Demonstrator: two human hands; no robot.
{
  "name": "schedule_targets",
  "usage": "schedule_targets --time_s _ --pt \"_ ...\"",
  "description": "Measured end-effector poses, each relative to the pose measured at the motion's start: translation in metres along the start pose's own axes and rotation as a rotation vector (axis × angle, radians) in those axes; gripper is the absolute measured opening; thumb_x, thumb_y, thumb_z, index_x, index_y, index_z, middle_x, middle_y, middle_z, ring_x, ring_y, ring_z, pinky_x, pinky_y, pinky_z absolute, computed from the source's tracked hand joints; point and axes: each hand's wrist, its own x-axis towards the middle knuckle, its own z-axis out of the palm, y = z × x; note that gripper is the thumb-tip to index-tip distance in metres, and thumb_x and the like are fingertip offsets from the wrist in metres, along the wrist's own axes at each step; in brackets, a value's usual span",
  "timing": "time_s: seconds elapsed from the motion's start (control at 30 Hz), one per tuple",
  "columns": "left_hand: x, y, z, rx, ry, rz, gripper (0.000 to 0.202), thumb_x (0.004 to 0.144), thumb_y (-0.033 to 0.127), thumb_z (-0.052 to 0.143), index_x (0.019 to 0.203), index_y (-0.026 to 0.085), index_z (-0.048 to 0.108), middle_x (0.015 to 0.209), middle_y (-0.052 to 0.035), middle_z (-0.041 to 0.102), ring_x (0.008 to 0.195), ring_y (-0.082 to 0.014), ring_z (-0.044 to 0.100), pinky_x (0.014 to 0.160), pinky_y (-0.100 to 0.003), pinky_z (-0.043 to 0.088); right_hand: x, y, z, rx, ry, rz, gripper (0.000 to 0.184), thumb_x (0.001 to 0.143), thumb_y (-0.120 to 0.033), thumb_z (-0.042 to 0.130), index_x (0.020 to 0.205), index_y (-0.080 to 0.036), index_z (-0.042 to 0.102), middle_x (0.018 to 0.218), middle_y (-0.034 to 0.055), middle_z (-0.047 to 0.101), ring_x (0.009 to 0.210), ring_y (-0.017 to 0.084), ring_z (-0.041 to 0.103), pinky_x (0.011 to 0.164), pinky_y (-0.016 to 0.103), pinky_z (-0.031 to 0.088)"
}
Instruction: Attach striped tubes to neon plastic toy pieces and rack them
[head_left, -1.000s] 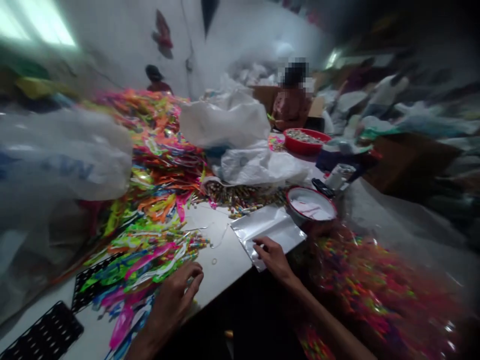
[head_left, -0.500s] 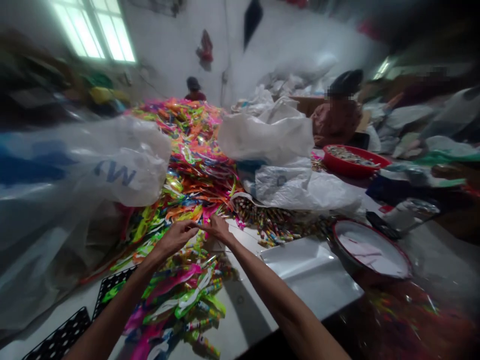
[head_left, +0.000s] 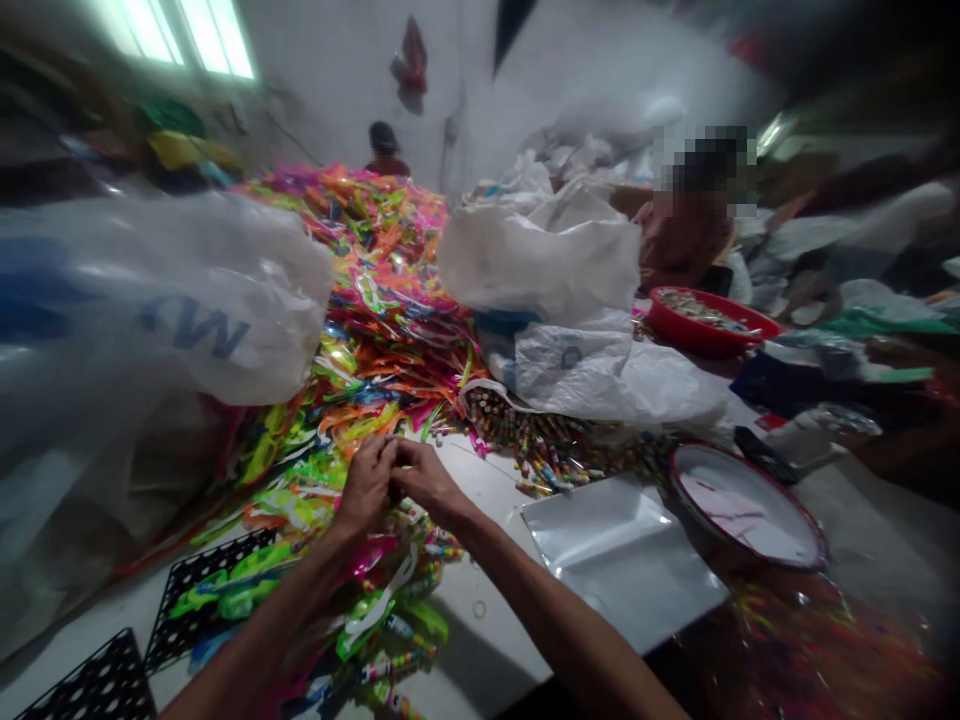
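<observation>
Contact exists between left hand (head_left: 367,487) and right hand (head_left: 429,482) at the fingertips, above neon strips (head_left: 375,290) on the counter (head_left: 487,480). Fingers pinch together; the held item is too small to tell.

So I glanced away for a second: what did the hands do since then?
The right hand let go of the silver sheet and moved forward-left; the left hand moved forward too. They now touch above the colourful strips; what they pinch is unclear. Sheet, bowl and bags stayed.
</observation>
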Motion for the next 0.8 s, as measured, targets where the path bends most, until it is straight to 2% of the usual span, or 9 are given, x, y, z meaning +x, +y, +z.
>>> schedule_targets --time_s 0.1,0.17,0.23,0.3,0.4,0.47,0.6,0.67,0.8 --pt "0.008 -0.004 -0.004 0.138 0.084 0.096 0.039 0.078 0.048 0.041 0.077 0.014 0.06 0.083 -0.0073 0.059 0.082 -0.0205 0.055 0.08 -0.034 0.043 0.013 0.003 0.008 0.072 0.035 -0.009 0.018 0.072 -0.026 0.053 0.083 -0.014 0.062 0.06 -0.002 0.058 0.051 0.009 0.054 0.049 0.02 0.043" --pt "0.012 -0.004 -0.022 0.16 0.084 0.093 0.037 0.076 0.046 0.044 0.08 0.014 0.061 0.085 -0.0071 0.06 0.084 -0.0207 0.056 0.081 -0.034 0.043 0.021 0.002 -0.006 -0.015 0.029 0.057 0.021 0.074 -0.028 0.054 0.086 -0.013 0.061 0.065 0.0003 0.061 0.053 0.011 0.057 0.05 0.021 0.045" --pt "0.008 -0.002 -0.047 0.173 0.062 0.077 0.036 0.073 0.045 0.049 0.085 0.014 0.062 0.087 -0.0061 0.063 0.086 -0.0206 0.057 0.081 -0.033 0.043 0.027 -0.001 -0.036 -0.334 0.106 0.079 0.022 0.076 -0.026 0.053 0.093 -0.013 0.061 0.072 0.0025 0.063 0.057 0.011 0.06 0.052 0.021 0.045" --pt "-0.005 0.002 -0.072 0.228 -0.03 0.044 0.034 0.074 0.044 0.051 0.088 0.015 0.062 0.086 -0.0047 0.065 0.083 -0.02 0.058 0.077 -0.032 0.043 0.033 -0.001 -0.072 -0.924 0.185 0.091 0.02 0.081 -0.022 0.047 0.093 -0.015 0.062 0.079 0.0029 0.065 0.062 0.011 0.061 0.055 0.019 0.044" --pt "-0.031 0.011 -0.087 0.44 -0.258 0.088 0.028 0.079 0.038 0.048 0.085 0.016 0.065 0.086 -0.0051 0.066 0.082 -0.0197 0.059 0.075 -0.031 0.042 0.041 0.007 -0.109 -1.17 0.228 0.128 0.019 0.078 -0.018 0.051 0.092 -0.013 0.065 0.09 0.0089 0.064 0.079 0.019 0.061 0.063 0.024 0.043" --pt "-0.044 0.013 -0.08 0.611 -0.401 0.215 0.024 0.082 0.03 0.046 0.089 0.018 0.066 0.095 -0.006 0.065 0.09 -0.0206 0.057 0.081 -0.033 0.04 0.044 0.016 -0.115 -1.256 0.228 0.135 0.022 0.078 -0.017 0.051 0.095 -0.012 0.065 0.101 0.0129 0.062 0.088 0.024 0.058 0.068 0.027 0.041" --pt "-0.046 0.003 -0.049 0.856 -0.613 0.424 0.025 0.083 0.026 0.047 0.103 0.024 0.062 0.106 -0.0049 0.062 0.102 -0.0227 0.052 0.092 -0.041 0.032 0.042 0.03 -0.1 -1.393 0.18 0.131 0.025 0.082 -0.018 0.047 0.101 -0.013 0.063 0.106 0.014 0.059 0.098 0.024 0.053 0.077 0.028 0.037" --pt "-0.04 -0.008 -0.035 0.934 -0.641 0.482 0.021 0.084 0.028 0.047 0.096 0.022 0.063 0.097 -0.0059 0.062 0.097 -0.0226 0.052 0.094 -0.043 0.029 0.037 0.031 -0.094 -1.421 0.174 0.141 0.025 0.084 -0.019 0.047 0.103 -0.014 0.063 0.108 0.0141 0.059 0.101 0.023 0.052 0.077 0.028 0.036" --pt "-0.029 -0.02 -0.02 0.99 -0.58 0.587 0.011 0.08 0.024 0.052 0.08 0.017 0.061 0.086 -0.0076 0.059 0.087 -0.0221 0.052 0.095 -0.044 0.03 0.02 0.025 -0.09 -1.407 0.193 0.202 0.024 0.081 -0.031 0.055 0.091 -0.012 0.066 0.097 0.0155 0.063 0.09 0.024 0.057 0.069 0.027 0.036"
